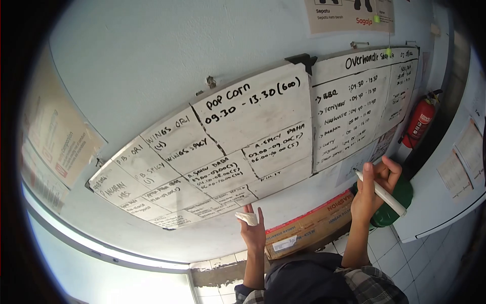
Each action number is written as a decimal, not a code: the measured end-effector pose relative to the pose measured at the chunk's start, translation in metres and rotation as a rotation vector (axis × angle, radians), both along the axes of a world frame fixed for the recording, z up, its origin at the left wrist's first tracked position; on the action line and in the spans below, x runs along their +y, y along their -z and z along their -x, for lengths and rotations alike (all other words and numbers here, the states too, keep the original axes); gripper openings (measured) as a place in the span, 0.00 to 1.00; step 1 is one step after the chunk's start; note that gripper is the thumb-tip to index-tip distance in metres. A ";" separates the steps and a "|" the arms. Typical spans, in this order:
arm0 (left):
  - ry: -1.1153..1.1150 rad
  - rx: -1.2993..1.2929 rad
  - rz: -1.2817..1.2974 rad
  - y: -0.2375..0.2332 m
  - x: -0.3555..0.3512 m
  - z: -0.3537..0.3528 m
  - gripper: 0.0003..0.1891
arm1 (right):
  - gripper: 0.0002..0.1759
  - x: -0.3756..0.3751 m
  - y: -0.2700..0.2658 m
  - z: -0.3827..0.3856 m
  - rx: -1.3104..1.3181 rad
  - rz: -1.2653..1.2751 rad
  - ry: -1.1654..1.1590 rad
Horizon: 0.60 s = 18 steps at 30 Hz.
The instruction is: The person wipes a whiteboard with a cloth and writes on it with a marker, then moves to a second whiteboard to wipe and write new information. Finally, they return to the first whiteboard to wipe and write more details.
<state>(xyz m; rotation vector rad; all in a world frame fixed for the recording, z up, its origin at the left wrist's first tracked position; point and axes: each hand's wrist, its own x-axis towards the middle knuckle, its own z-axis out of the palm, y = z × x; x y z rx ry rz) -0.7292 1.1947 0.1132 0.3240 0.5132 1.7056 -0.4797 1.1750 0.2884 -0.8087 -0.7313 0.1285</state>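
Note:
My right hand [372,195] is wrapped round a white marker [389,197], its narrow tip pointing up and left toward the boards. My left hand [252,234] is raised just below the lower edge of the left whiteboard [268,114]. Between its thumb and fingers sits a white folded wad [246,218] that looks like tissue or cloth. Black handwriting fills the left board's grid, with "POP CORN" at its top. Beside it the right whiteboard [336,121], headed "Overhandle", carries a list of names and times. Neither hand appears to touch a board.
A cardboard box [306,235] stands on the tiled floor [395,256] below the boards. Behind my right hand is a round green object [402,195]. A red fire extinguisher [421,120] hangs at the right. Posters [349,17] are fixed to the wall above.

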 end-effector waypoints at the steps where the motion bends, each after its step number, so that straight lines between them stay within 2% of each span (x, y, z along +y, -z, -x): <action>1: -0.018 -0.010 0.029 0.003 0.001 0.001 0.24 | 0.21 -0.004 -0.002 0.008 0.080 -0.014 -0.123; 2: -0.011 -0.155 0.029 0.009 0.006 0.003 0.22 | 0.21 -0.007 0.001 0.016 0.069 0.008 -0.141; 3: -0.003 -0.301 0.011 0.014 0.007 0.003 0.20 | 0.22 -0.007 0.003 0.023 0.080 0.005 -0.268; 4: -0.016 -0.309 0.003 0.016 0.006 0.002 0.20 | 0.24 -0.005 0.008 0.027 0.092 -0.008 -0.391; 6: 0.060 -0.579 0.006 0.015 0.007 0.002 0.16 | 0.25 0.003 0.037 0.035 -0.015 -0.040 -0.547; 8: 0.040 -0.575 -0.011 0.018 0.006 0.001 0.14 | 0.22 0.011 0.059 0.050 -0.139 -0.054 -0.722; 10: 0.181 -0.698 -0.189 0.033 0.005 0.003 0.14 | 0.19 0.016 0.082 0.072 -0.204 -0.035 -0.779; 11: 0.221 -0.663 -0.319 0.039 0.007 0.002 0.15 | 0.19 0.019 0.087 0.083 -0.209 -0.036 -0.788; 12: 0.215 -0.666 -0.324 0.044 0.008 0.004 0.15 | 0.19 0.022 0.092 0.093 -0.332 -0.090 -0.785; 14: 0.203 -0.377 -0.212 0.048 0.031 0.009 0.16 | 0.17 0.042 0.114 0.108 -0.498 -0.170 -0.719; 18: 0.354 -0.558 -0.308 0.062 0.031 0.014 0.17 | 0.17 0.051 0.118 0.118 -0.686 -0.262 -0.526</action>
